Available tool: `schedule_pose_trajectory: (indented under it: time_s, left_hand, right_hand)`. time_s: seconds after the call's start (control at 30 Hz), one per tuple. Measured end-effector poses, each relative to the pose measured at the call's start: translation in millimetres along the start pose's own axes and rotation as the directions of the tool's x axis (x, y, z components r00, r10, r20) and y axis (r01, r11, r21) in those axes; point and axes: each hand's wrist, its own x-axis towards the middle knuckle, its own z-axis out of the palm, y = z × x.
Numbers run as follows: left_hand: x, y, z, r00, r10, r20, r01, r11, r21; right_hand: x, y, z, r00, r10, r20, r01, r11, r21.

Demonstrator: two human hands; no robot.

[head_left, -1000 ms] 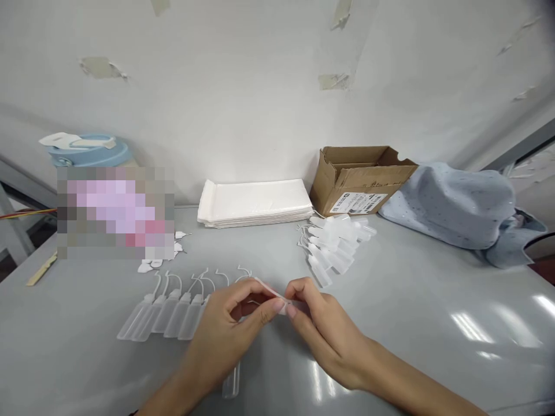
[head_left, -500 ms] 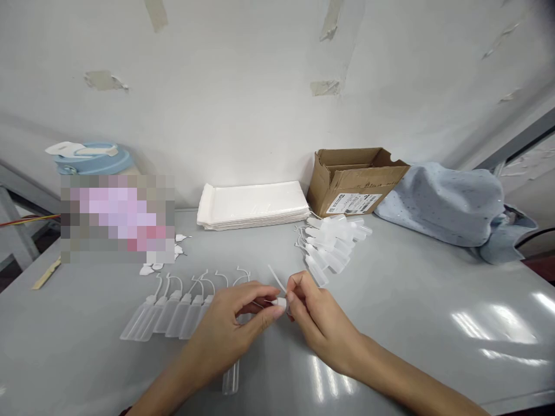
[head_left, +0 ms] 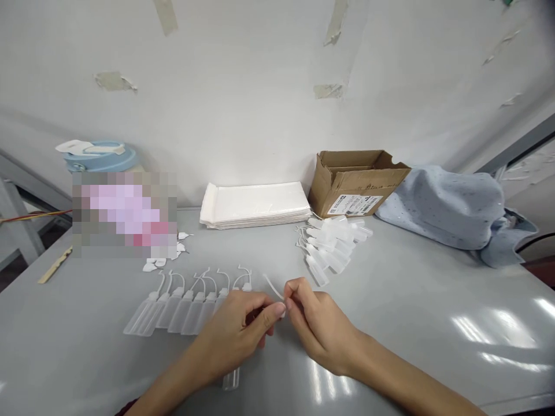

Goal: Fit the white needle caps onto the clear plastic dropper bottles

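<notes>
My left hand (head_left: 249,323) is closed in a pinch on a small white cap (head_left: 283,312), mostly covered by the thumb. Close against it, my right hand (head_left: 318,318) pinches the lower end of a thin white strip (head_left: 272,286), whose free end sticks up to the left. Whether cap and strip are joined is hidden by the fingers. Left of my hands lies a row of several translucent squeeze bottles (head_left: 176,309) with thin curved strips at their tops. One clear bottle (head_left: 231,379) lies partly under my left forearm.
A heap of translucent bottles (head_left: 327,248) lies before an open cardboard box (head_left: 359,185). White padded envelopes (head_left: 260,202) are stacked by the wall. Small white needle-tipped caps (head_left: 160,263) sit near a blurred pink item (head_left: 121,208). Blue cloth (head_left: 442,208) lies at right.
The left hand has turned over the white cap, so less of it shows. Both hands are slightly lower, and the strip's free end has shifted left and down. The view has moved slightly.
</notes>
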Motion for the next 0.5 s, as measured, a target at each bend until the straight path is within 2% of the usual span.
schedule_pose_trajectory:
  time_s: [0.1, 0.17, 0.2, 0.23, 0.3, 0.33, 0.37, 0.4, 0.5]
  left_hand:
    - [-1.3, 0.6, 4.0, 0.999, -0.019, 0.038, 0.022, 0.997, -0.079]
    - [-0.9, -3.4, 9.0, 0.998, 0.067, -0.007, -0.067, 0.996, -0.056]
    - [-0.2, -6.6, 11.7, 0.986, 0.155, -0.055, -0.156, 0.988, -0.011]
    - [0.7, -10.3, 14.1, 0.958, 0.266, -0.108, -0.262, 0.964, 0.052]
    - [2.4, -17.0, 17.6, 0.856, 0.481, -0.191, -0.451, 0.874, 0.178]
    - [2.8, -19.1, 18.3, 0.814, 0.541, -0.213, -0.499, 0.838, 0.22]
    - [2.9, -19.9, 18.3, 0.802, 0.555, -0.222, -0.507, 0.828, 0.238]
    - [2.5, -19.3, 17.6, 0.822, 0.526, -0.219, -0.479, 0.846, 0.235]
    - [-0.1, -11.6, 13.5, 0.942, 0.307, -0.134, -0.283, 0.943, 0.172]
  right_hand:
    - [-0.8, 0.9, 0.9, 0.999, 0.024, -0.037, -0.021, 0.996, 0.082]
    - [0.0, 3.6, 2.2, 0.991, 0.092, -0.093, -0.079, 0.989, 0.128]
    - [0.9, 5.1, 3.0, 0.985, 0.128, -0.116, -0.112, 0.984, 0.135]
    - [2.1, 6.6, 3.5, 0.979, 0.158, -0.131, -0.14, 0.981, 0.134]
    - [4.6, 8.8, 4.1, 0.972, 0.198, -0.13, -0.181, 0.975, 0.13]
    - [5.7, 9.4, 4.2, 0.97, 0.209, -0.122, -0.193, 0.973, 0.131]
    - [6.6, 9.6, 4.1, 0.97, 0.214, -0.115, -0.198, 0.971, 0.135]
    - [7.0, 9.6, 4.1, 0.971, 0.215, -0.109, -0.199, 0.97, 0.14]
    - [6.7, 8.9, 4.8, 0.974, 0.195, -0.112, -0.18, 0.975, 0.132]
